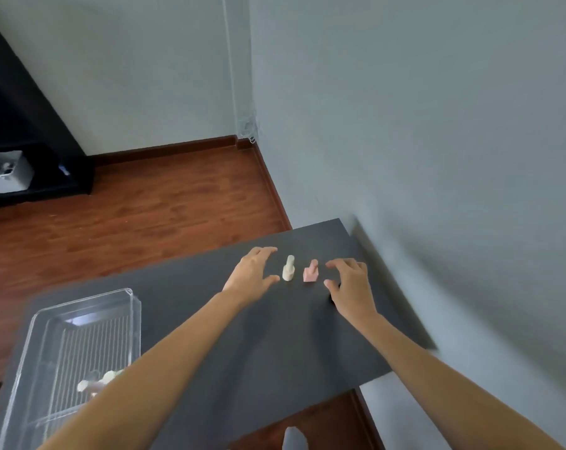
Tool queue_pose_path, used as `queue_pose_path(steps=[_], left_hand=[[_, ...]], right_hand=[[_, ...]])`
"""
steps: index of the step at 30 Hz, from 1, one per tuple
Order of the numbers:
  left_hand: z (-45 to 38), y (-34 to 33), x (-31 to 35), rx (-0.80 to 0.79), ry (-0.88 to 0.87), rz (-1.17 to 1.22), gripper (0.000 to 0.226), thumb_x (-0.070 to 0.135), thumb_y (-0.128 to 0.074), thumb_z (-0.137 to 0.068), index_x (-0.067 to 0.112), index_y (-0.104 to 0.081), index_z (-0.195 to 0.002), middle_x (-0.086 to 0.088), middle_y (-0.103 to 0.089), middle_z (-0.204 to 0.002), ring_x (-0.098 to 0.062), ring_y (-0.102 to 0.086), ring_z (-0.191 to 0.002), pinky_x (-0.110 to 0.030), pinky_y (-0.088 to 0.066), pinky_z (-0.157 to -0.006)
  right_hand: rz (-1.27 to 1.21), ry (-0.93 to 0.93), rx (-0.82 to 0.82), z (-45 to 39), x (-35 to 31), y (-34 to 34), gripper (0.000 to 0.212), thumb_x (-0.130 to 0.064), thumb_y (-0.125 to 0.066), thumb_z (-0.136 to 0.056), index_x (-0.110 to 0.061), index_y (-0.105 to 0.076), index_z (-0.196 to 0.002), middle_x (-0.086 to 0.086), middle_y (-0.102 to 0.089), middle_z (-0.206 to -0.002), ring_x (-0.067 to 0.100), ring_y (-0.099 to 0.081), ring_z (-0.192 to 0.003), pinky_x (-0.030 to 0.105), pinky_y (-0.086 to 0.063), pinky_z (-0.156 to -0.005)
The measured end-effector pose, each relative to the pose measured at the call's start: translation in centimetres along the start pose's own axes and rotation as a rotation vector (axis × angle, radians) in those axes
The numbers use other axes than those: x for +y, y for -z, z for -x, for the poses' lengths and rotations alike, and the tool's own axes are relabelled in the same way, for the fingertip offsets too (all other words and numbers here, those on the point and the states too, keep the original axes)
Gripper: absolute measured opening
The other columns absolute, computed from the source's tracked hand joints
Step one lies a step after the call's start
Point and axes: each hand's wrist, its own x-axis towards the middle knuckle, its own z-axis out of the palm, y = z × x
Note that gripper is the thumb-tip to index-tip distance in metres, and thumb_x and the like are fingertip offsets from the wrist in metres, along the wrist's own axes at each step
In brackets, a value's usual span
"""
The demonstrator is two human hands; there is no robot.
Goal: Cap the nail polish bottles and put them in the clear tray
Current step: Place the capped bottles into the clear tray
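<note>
Two small nail polish bottles stand on the dark table (210, 319) near its far right corner: a cream bottle (288, 273) with a pale cap and a pink bottle (310, 271) to its right. My left hand (254, 275) hovers just left of the cream bottle, fingers spread, holding nothing. My right hand (350, 284) is just right of the pink bottle, fingers curled and apart, empty. A clear tray (80, 306) sits at the near left of the table; in it lies a cream bottle (95, 381), partly hidden by my left forearm.
A grey wall runs along the table's right edge. Wooden floor lies beyond the table's far edge. A black shelf unit (31, 151) with a white box (10, 172) stands at the far left.
</note>
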Motion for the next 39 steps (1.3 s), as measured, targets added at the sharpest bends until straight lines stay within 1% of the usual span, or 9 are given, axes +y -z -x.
queue_pose_path(steps=[6, 16, 20, 24, 28, 31, 34, 36, 39], left_hand=[[-4.5, -3.9, 2.8, -0.045, 0.060, -0.005, 0.056, 0.008, -0.058, -0.091, 0.019, -0.043, -0.143, -0.005, -0.045, -0.140, -0.026, -0.050, -0.124, -0.040, -0.044, -0.102], [-6.2, -5.8, 2.1, -0.034, 0.206, -0.047, 0.027, -0.004, -0.050, -0.090, 0.010, -0.064, -0.109, -0.006, -0.070, -0.104, -0.021, -0.060, -0.082, -0.031, -0.049, -0.069], [-5.6, -5.0, 1.6, -0.011, 0.218, 0.008, 0.018, 0.001, -0.055, -0.090, 0.009, -0.066, -0.102, -0.005, -0.071, -0.097, -0.024, -0.060, -0.079, -0.032, -0.051, -0.067], [-3.8, -2.9, 0.9, 0.047, 0.174, 0.070, 0.007, 0.009, -0.062, -0.089, 0.010, -0.065, -0.095, 0.004, -0.064, -0.078, -0.023, -0.058, -0.075, -0.031, -0.048, -0.063], [-0.7, 0.8, -1.0, 0.140, 0.156, 0.131, 0.003, 0.014, -0.066, -0.086, 0.013, -0.064, -0.089, 0.020, -0.054, -0.063, -0.011, -0.052, -0.063, -0.025, -0.040, -0.057], [2.5, 4.1, -3.1, 0.237, 0.167, 0.158, 0.005, 0.015, -0.069, -0.083, 0.015, -0.064, -0.083, 0.022, -0.056, -0.055, -0.004, -0.050, -0.057, -0.022, -0.039, -0.053], [6.7, 7.6, -5.4, 0.336, 0.180, 0.162, 0.008, 0.015, -0.072, -0.082, 0.015, -0.064, -0.082, 0.013, -0.058, -0.059, -0.010, -0.049, -0.056, -0.026, -0.042, -0.053], [9.8, 9.6, -7.2, 0.402, 0.214, 0.163, 0.009, 0.015, -0.073, -0.081, 0.015, -0.064, -0.082, 0.005, -0.060, -0.063, -0.013, -0.048, -0.057, -0.024, -0.041, -0.053], [14.7, 12.2, -10.0, 0.489, 0.279, 0.152, 0.011, 0.014, -0.075, -0.079, 0.014, -0.064, -0.081, 0.006, -0.061, -0.063, -0.011, -0.050, -0.057, -0.015, -0.037, -0.051]], right_hand=[[-0.020, -0.117, -0.159, -0.5, 3.9, 0.1, 0.040, -0.006, -0.065, -0.088, -0.017, -0.059, -0.125, 0.005, -0.055, -0.128, 0.024, -0.046, -0.119, 0.022, -0.036, -0.093], [-0.048, -0.166, -0.234, -1.2, 4.8, -1.3, 0.018, -0.002, -0.063, -0.087, -0.007, -0.067, -0.103, 0.010, -0.064, -0.097, 0.026, -0.062, -0.088, 0.027, -0.047, -0.074], [-0.043, -0.162, -0.259, -1.0, 4.1, -1.2, 0.015, -0.002, -0.062, -0.088, -0.001, -0.066, -0.102, 0.014, -0.066, -0.097, 0.029, -0.062, -0.089, 0.035, -0.050, -0.078], [-0.065, -0.100, -0.270, -0.4, 2.0, -1.3, 0.015, -0.001, -0.063, -0.086, -0.002, -0.066, -0.100, 0.007, -0.066, -0.093, 0.026, -0.060, -0.082, 0.024, -0.041, -0.068], [-0.081, 0.007, -0.316, 0.1, -1.9, -2.2, 0.014, -0.001, -0.064, -0.086, -0.003, -0.064, -0.100, 0.016, -0.057, -0.126, 0.031, -0.059, -0.101, 0.019, -0.038, -0.081], [-0.065, 0.077, -0.327, 0.5, -5.9, -3.2, 0.014, -0.011, -0.061, -0.090, -0.013, -0.065, -0.103, 0.008, -0.066, -0.099, 0.027, -0.051, -0.110, 0.028, -0.032, -0.108], [-0.125, 0.160, -0.356, 1.0, -10.6, -4.0, 0.013, -0.011, -0.060, -0.089, -0.014, -0.066, -0.101, 0.005, -0.069, -0.090, 0.011, -0.054, -0.070, 0.004, -0.040, -0.074], [-0.169, 0.214, -0.406, 1.4, -13.7, -5.0, 0.015, -0.007, -0.059, -0.089, -0.011, -0.065, -0.102, 0.007, -0.066, -0.090, 0.012, -0.052, -0.063, 0.009, -0.041, -0.056], [-0.167, 0.305, -0.465, 2.4, -18.3, -7.1, 0.019, -0.008, -0.056, -0.092, -0.011, -0.064, -0.109, 0.007, -0.064, -0.096, 0.013, -0.052, -0.067, 0.015, -0.039, -0.058]])
